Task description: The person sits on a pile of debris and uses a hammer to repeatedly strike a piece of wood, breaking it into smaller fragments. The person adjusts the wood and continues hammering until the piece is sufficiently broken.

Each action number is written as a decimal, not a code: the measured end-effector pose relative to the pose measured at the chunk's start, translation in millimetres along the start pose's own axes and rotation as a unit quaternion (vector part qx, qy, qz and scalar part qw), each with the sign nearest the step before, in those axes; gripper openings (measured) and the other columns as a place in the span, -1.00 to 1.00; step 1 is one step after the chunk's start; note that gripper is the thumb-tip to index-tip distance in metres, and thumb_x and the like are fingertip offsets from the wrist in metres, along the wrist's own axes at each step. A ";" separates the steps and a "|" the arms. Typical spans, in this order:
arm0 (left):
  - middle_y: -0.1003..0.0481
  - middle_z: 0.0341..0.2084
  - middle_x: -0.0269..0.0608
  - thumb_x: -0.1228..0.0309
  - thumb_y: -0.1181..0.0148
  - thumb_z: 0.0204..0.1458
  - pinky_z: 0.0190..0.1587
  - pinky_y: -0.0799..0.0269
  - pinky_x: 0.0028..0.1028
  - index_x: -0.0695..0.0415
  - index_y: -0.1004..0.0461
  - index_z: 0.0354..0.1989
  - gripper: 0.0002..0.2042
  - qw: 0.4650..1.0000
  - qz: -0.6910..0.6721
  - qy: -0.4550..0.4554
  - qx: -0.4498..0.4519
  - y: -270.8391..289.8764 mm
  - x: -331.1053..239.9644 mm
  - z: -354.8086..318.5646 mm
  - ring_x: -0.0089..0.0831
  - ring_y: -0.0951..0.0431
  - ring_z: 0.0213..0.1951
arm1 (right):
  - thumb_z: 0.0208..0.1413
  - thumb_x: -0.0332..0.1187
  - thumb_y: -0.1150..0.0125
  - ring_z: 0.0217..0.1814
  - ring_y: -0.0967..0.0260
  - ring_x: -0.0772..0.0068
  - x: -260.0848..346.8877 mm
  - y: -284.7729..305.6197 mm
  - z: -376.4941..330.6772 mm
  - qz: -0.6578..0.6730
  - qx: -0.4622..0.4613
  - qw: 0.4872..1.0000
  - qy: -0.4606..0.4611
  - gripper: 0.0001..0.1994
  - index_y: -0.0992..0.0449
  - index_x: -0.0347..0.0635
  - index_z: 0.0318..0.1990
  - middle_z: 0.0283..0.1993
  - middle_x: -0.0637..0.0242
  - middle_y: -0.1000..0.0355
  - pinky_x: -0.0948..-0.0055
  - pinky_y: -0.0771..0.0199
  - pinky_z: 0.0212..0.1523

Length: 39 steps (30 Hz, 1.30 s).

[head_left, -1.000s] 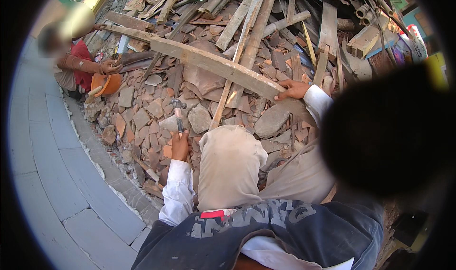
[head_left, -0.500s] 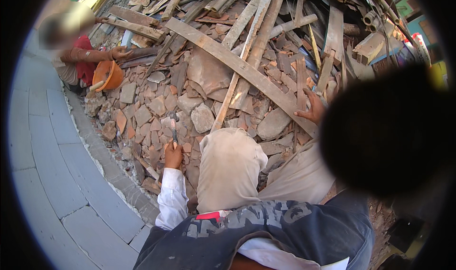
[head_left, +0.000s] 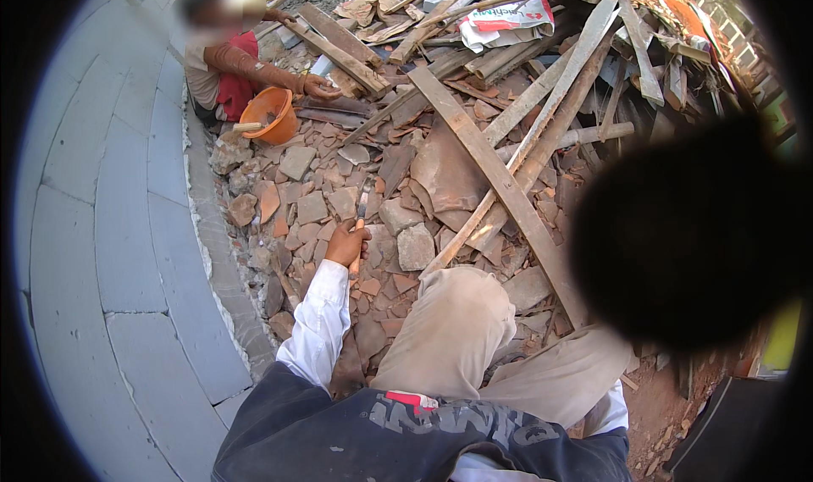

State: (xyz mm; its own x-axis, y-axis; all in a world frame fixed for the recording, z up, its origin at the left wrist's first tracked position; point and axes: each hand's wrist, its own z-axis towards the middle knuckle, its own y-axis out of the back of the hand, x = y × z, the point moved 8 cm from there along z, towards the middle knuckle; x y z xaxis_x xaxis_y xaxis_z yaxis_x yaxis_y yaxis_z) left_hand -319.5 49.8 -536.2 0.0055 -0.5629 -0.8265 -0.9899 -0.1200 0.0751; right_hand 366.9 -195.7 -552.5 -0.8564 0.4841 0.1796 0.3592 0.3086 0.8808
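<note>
My left hand (head_left: 345, 245) is wrapped round the wooden handle of a hand tool (head_left: 363, 204) with a narrow metal end, held over the broken tile and stone rubble (head_left: 343, 201). Blur and small size leave the shape of its tip unclear. Just to the right of the tool lies a squarish grey stone block (head_left: 416, 246). My right hand is not in view; only a bit of its white sleeve (head_left: 608, 410) shows beside my dark top. Slanting across the rubble at the right is a long wooden plank (head_left: 500, 190).
At the far left a co-worker (head_left: 233, 67) reaches over the rubble beside an orange bucket (head_left: 273, 118). Poles and boards (head_left: 559, 101) are heaped at the back right. Grey paving (head_left: 140, 262) runs along the left. A black round shape (head_left: 677, 236) blocks part of the right.
My right hand has left the plank and gone out of sight. My left hand, still gripping the tool, sits farther right in the picture; the whole view has shifted too.
</note>
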 end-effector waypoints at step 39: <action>-0.49 -0.51 -0.14 0.57 -0.28 -0.01 -0.59 -0.41 -0.37 0.19 0.30 0.52 -0.01 0.997 0.039 0.067 0.003 -4.1 116.4 -128.9 -0.41 -0.46 -0.61 | -0.25 0.00 -0.49 -0.03 -0.57 -0.15 563.5 159.3 151.7 0.138 -0.118 0.940 0.290 -0.29 -0.57 -0.45 -0.02 -0.11 -0.25 -0.56 0.10 -0.56 0.05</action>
State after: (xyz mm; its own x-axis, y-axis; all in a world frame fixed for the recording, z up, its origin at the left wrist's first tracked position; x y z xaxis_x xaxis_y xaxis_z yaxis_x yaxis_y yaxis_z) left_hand -296.6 -120.7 -560.8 -0.0532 -0.6739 -0.7369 -0.9888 -0.0674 0.1330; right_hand -2.2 250.5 -377.5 -0.8259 -0.0308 0.5630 0.5629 0.0129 0.8264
